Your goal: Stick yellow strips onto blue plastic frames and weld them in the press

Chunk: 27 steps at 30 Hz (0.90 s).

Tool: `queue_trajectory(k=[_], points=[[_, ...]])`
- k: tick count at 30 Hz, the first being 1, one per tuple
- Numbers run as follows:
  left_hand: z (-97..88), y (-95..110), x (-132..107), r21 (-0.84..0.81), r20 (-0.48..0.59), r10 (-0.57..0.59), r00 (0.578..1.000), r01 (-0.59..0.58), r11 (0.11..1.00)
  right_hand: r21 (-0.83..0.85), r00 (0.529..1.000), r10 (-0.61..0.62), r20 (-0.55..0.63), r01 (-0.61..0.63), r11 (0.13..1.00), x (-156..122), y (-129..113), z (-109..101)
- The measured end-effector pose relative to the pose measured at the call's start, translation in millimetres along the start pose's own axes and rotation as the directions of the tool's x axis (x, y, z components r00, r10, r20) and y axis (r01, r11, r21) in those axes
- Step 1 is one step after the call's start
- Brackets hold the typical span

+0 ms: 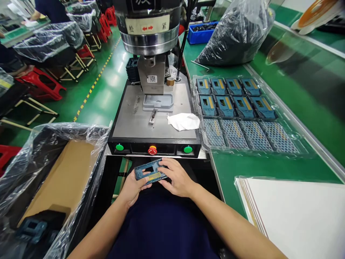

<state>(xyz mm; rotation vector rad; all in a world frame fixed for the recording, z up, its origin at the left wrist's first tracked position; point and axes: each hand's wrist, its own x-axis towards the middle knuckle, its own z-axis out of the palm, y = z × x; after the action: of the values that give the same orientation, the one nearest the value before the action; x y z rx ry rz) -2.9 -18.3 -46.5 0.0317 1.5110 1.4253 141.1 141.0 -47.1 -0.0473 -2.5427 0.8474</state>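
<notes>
Both hands hold one flat blue plastic part (151, 172) with a yellow strip, just below the front edge of the press. My left hand (134, 186) grips its left end from underneath, thumb on top. My right hand (174, 177) covers its right end with curled fingers. Ahead stands a press machine (148, 32) whose grey plate carries a grey fixture nest (158, 101). A white cloth (183, 121) lies on the plate to the right of the nest.
Two green buttons (119, 147) and a red stop button (152, 150) line the press front. A clear tray (293, 147) of blue parts sits right, white sheets (296, 212) nearer. A plastic-lined cardboard box (61, 180) stands left; a bag of dark parts (237, 36) is behind.
</notes>
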Motion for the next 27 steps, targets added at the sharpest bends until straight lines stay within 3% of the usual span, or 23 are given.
queue_trajectory(k=[8,13,18,21,24,27], points=[[-5.6,-2.7,-0.8,0.026,0.060,0.007,0.998,-0.009,1.000,-0.043,0.992,0.065,0.104,-0.061,0.997,-0.5,7.1,-3.8],[-10.9,-1.3,-2.6,0.051,0.108,-0.025,0.994,0.019,0.999,0.007,0.993,0.052,0.106,-0.053,0.999,-1.4,6.8,-2.4],[-19.8,3.2,6.3,-0.109,0.160,0.028,0.987,-0.010,0.994,-0.014,0.995,0.093,0.042,-0.092,0.996,4.4,5.5,-15.8],[-31.3,-10.5,23.2,-0.115,0.093,-0.029,0.995,0.040,0.993,-0.066,0.993,0.118,-0.003,-0.118,0.991,17.0,8.6,-36.1],[-43.1,-38.8,43.0,0.010,-0.001,-0.134,0.991,0.134,0.991,-0.142,0.990,0.132,-0.040,-0.136,0.980,39.7,15.9,-62.5],[-51.0,-66.9,57.5,0.044,-0.056,-0.164,0.985,0.166,0.985,-0.205,0.985,0.155,-0.078,-0.168,0.964,70.3,30.1,-87.2]])
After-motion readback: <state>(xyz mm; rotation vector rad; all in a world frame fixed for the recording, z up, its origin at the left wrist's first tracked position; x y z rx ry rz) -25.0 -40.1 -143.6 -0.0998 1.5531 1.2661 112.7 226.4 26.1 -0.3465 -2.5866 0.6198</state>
